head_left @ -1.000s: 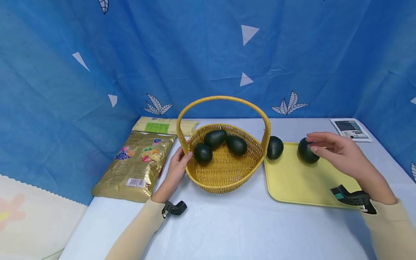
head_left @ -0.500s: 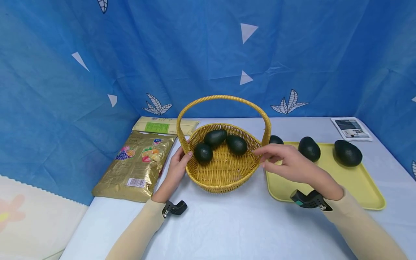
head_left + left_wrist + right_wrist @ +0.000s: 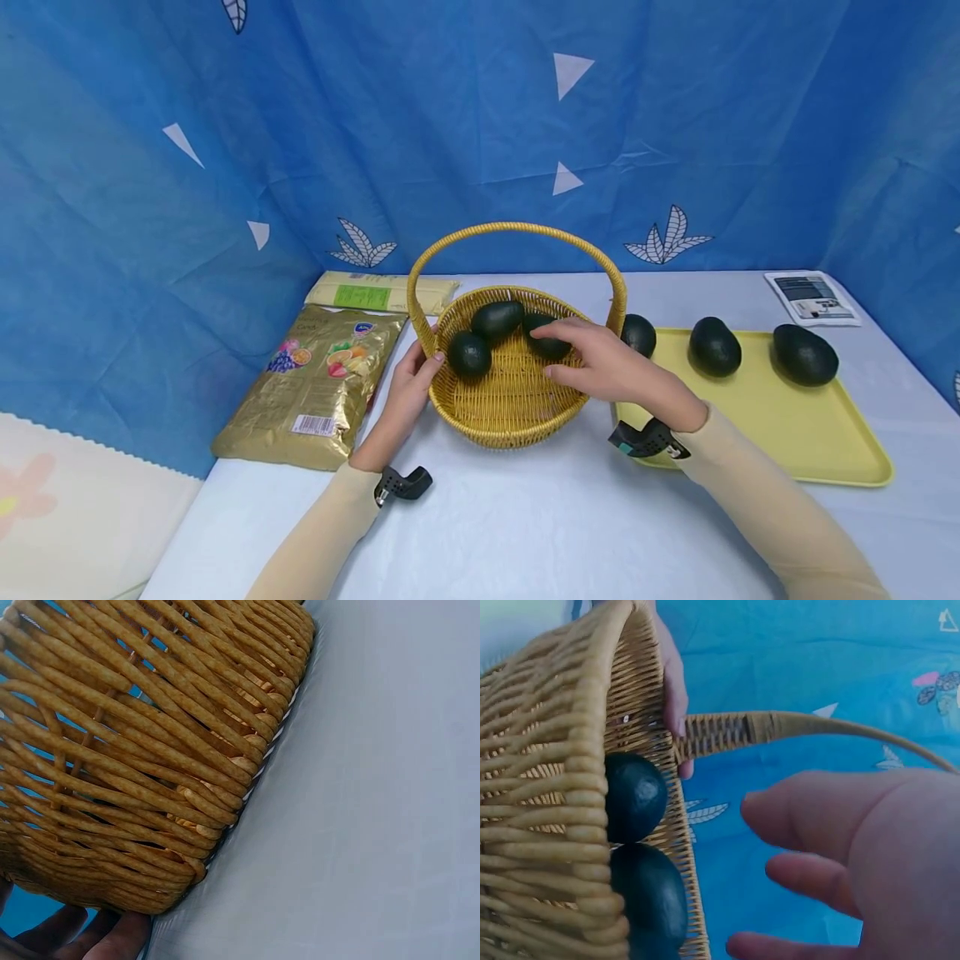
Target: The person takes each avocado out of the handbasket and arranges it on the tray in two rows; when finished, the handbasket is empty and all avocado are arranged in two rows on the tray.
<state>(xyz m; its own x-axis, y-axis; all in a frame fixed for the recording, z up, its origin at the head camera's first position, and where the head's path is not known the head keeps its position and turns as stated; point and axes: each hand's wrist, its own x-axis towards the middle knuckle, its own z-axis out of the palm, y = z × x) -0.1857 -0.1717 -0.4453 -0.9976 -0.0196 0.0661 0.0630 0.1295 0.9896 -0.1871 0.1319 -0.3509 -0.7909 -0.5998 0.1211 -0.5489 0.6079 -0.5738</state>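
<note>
A yellow wicker basket (image 3: 517, 408) with a tall arched handle stands mid-table. Inside it lie three dark green avocados, one at the back (image 3: 498, 321), one at the left (image 3: 469, 356) and one at the right (image 3: 551, 350). My left hand (image 3: 408, 390) grips the basket's left rim at the handle's base, thumb on the rim and fingers outside. Over the right side reaches my right hand (image 3: 603, 362), its loosely bent fingers overlapping the right avocado in the head view. The right wrist view shows those fingers spread, holding nothing, apart from the avocados (image 3: 636, 796).
On a yellow tray (image 3: 750, 425) at the right lie three more avocados (image 3: 715, 347). A gold foil bag (image 3: 315, 383) lies left of the basket, with a pale packet (image 3: 420, 292) behind it. A printed card (image 3: 813, 298) sits at the back right.
My right hand has moved left from an avocado on the tray, past the basket's right rim, to over the avocado inside. The tray's rightmost avocado has come into view. My left hand stays put.
</note>
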